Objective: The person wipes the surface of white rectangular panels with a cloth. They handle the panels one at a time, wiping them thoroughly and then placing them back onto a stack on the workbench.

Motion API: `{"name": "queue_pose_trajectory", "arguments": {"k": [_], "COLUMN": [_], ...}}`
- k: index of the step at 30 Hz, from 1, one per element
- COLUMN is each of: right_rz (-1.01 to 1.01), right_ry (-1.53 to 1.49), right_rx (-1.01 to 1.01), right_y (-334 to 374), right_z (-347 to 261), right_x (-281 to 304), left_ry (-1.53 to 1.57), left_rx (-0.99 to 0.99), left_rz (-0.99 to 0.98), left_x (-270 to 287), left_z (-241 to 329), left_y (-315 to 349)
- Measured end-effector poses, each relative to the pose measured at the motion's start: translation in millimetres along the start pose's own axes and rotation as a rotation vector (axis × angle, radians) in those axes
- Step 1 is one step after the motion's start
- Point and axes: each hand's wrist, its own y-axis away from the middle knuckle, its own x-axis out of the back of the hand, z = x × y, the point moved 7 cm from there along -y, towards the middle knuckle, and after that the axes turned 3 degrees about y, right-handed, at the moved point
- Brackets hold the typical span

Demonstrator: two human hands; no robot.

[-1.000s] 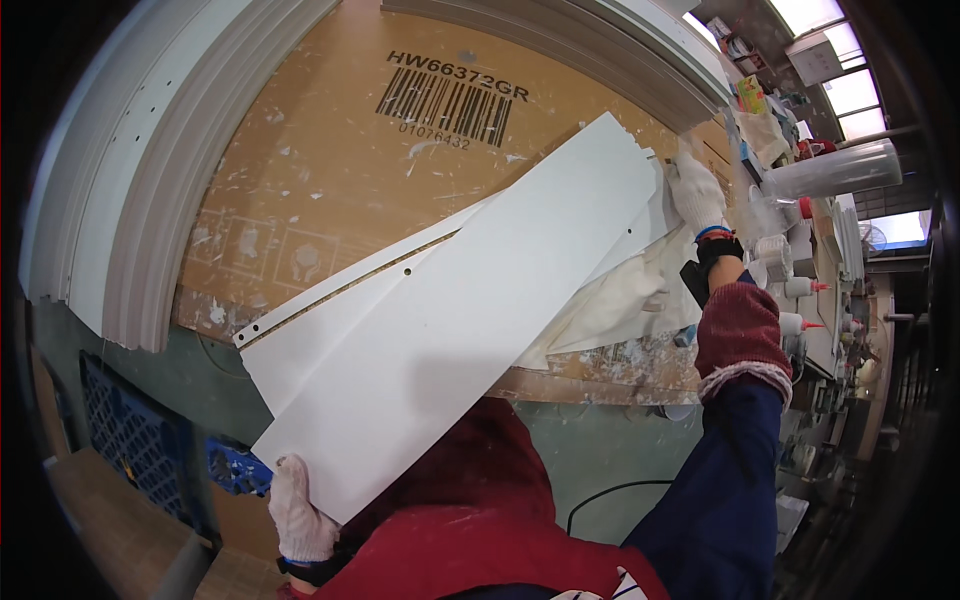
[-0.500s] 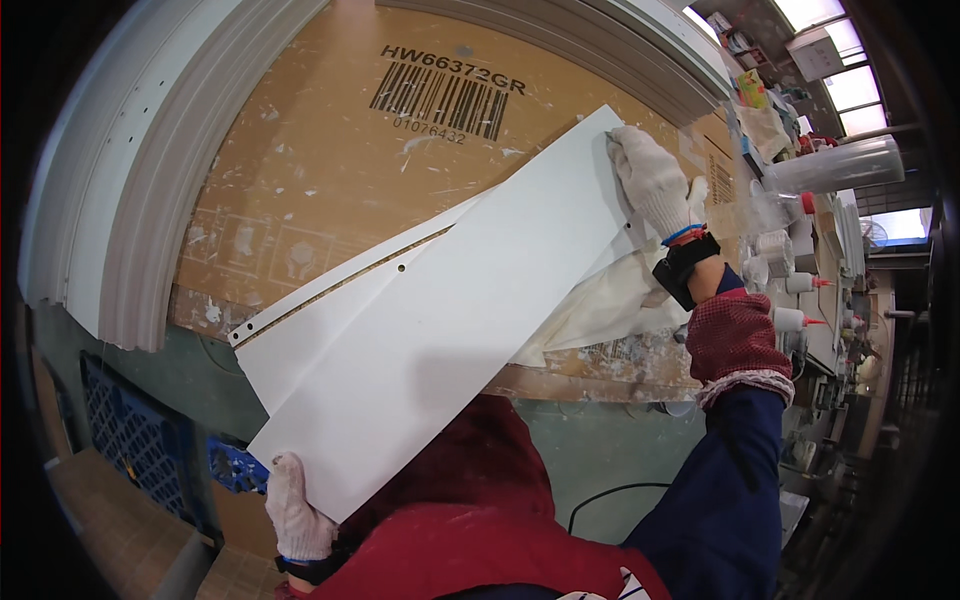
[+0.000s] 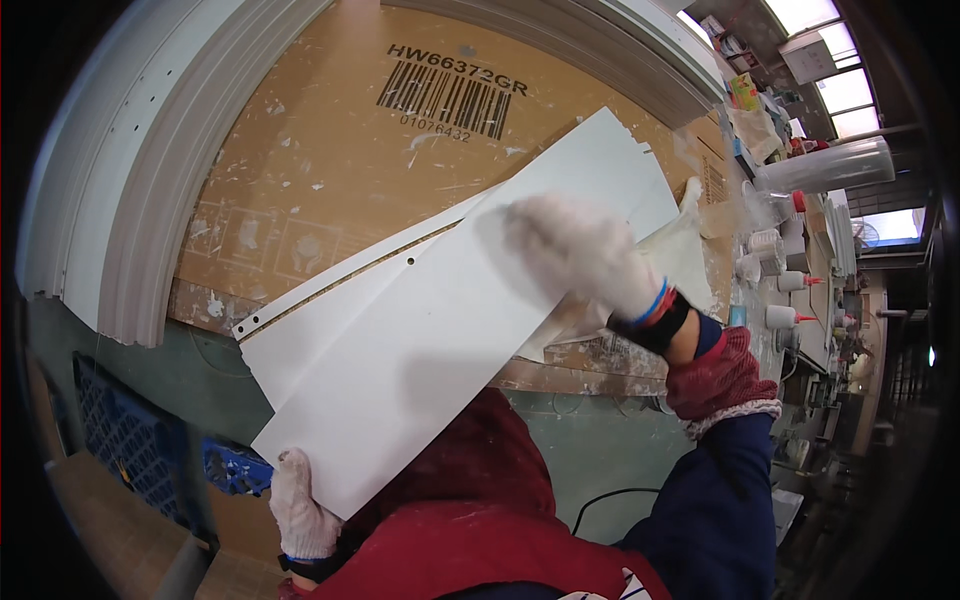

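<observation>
A long white panel (image 3: 400, 360) lies at a slant over a second white panel (image 3: 300, 350), which has a groove and small holes along its far edge. My left hand (image 3: 300, 505), in a white knit glove, is closed on the top panel's lower left end. My right hand (image 3: 580, 250), gloved the same way, is over the right part of the top panel and smeared by motion. Its fingers are too blurred to show whether they hold anything. Beside my right wrist, a cream cloth (image 3: 675, 250) lies partly hidden by the panels and my arm.
Beneath the panels is a paint-spattered cardboard sheet (image 3: 330, 150) on the bench. Grey-white moulded lengths (image 3: 150, 200) border it at left and far side. Bottles with red tips (image 3: 785, 317) and a clear plastic roll (image 3: 830, 170) stand at right. Blue plastic crates (image 3: 130, 430) sit lower left.
My right hand has left the panel's far right end and moved left and nearer, over the panel's face. My left hand keeps its grip, and the panel has barely shifted.
</observation>
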Motion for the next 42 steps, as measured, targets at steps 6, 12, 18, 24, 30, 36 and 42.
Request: {"name": "queue_pose_trajectory", "arguments": {"k": [6,12,18,24,30,36,42], "right_rz": [-0.146,-0.041,-0.229,-0.332,-0.300,-0.123,-0.093], "right_ry": [0.504,0.370,0.193,0.135,-0.093,-0.166,0.462], "right_rx": [-0.798,-0.471,-0.192,-0.111,0.240,0.162,-0.746], "right_y": [28.3,-5.8,-44.7,-44.0,-31.2,-16.8,43.1], "right_z": [171.2,109.9,-27.7,-83.1,-204.7,-144.1,111.3], "right_x": [30.9,-4.7,-50.1,-65.5,-82.3,-66.9,36.1], "left_ry": [-0.421,-1.301,-1.462,-1.271,0.030,0.299,0.298], "left_rx": [-0.131,-0.673,-0.870,-0.736,-0.084,0.035,0.088], "left_rz": [-0.051,-0.226,-0.318,-0.330,-0.355,-0.488,-0.405], "left_x": [10.1,-1.7,-16.4,-13.5,-20.8,-23.9,-16.3], "left_z": [7.9,22.4,26.3,23.2,4.8,2.1,-5.7], "left_y": [-3.8,4.3,14.2,1.5,-10.8,-9.2,-14.5]}}
